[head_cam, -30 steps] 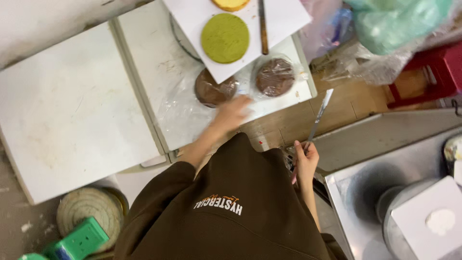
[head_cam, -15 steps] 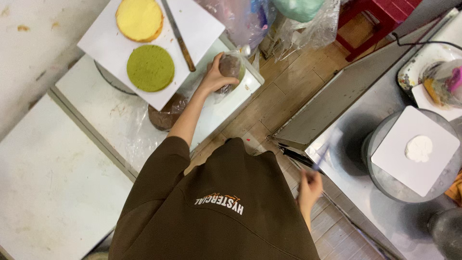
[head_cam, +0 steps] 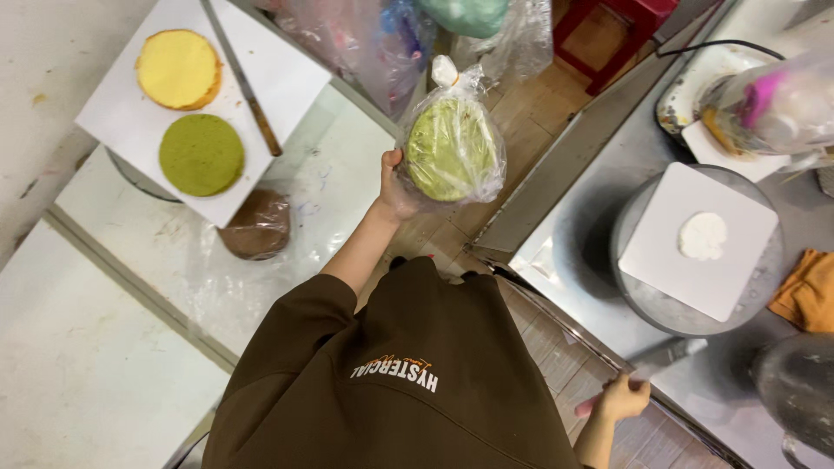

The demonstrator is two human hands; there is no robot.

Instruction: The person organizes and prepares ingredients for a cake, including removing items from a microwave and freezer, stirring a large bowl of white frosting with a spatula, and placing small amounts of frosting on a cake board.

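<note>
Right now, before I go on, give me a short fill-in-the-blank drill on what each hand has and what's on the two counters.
1. The left hand holds a clear plastic bag with a round ____ cake layer inside.
2. The right hand grips a ____ at the edge of the steel counter.
3. On the white board, a yellow cake layer lies beside a ____ one.
4. The square white card on the turntable carries a dab of ____ cream.

Missing words: green; spatula; green; white

Round green sponge cake in a glossy, crinkled clear plastic bag [head_cam: 452, 148]; brushed grey metal table [head_cam: 591, 217], dull sheen; matt white square board [head_cam: 660, 260].
</note>
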